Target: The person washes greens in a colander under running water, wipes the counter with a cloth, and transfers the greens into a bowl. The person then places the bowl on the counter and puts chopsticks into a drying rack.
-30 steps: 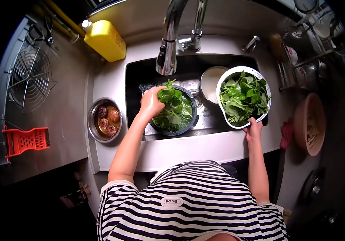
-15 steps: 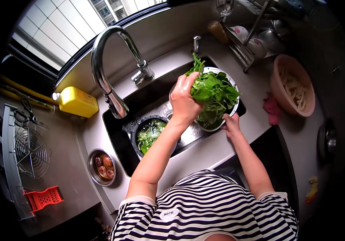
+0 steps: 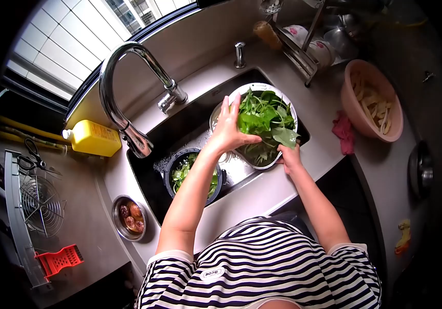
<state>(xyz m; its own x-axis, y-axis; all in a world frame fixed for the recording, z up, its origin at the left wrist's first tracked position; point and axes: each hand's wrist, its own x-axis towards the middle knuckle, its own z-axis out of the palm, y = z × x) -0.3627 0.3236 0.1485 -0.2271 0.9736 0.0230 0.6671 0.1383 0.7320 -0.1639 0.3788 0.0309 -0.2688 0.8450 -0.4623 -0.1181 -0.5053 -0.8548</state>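
A pale round bowl (image 3: 295, 114) with a white rim is held over the right part of the sink, heaped with leafy greens (image 3: 264, 110). My right hand (image 3: 290, 158) grips its near right rim, thumb on top. At the bowl's left side, my left hand (image 3: 227, 131) is open, fingers spread, beside the leaves and holding none that I can see. A dark round basket (image 3: 167, 177) stands in the sink to the left, with more wet greens (image 3: 182, 172) inside, partly hidden by my left forearm.
A chrome faucet (image 3: 110, 92) arches over the sink (image 3: 151, 198). Left of it are a yellow jug (image 3: 96, 139), a steel bowl with brown mushrooms (image 3: 131, 217) and a red grater (image 3: 60, 260). To the right sit a pink bowl (image 3: 352, 110), a pink cloth (image 3: 342, 133) and a dish rack (image 3: 303, 62).
My left hand has let go of the bunch of greens, which now lies in the bowl, and its fingers have spread. The right hand still holds the rim. The view has shifted slightly.
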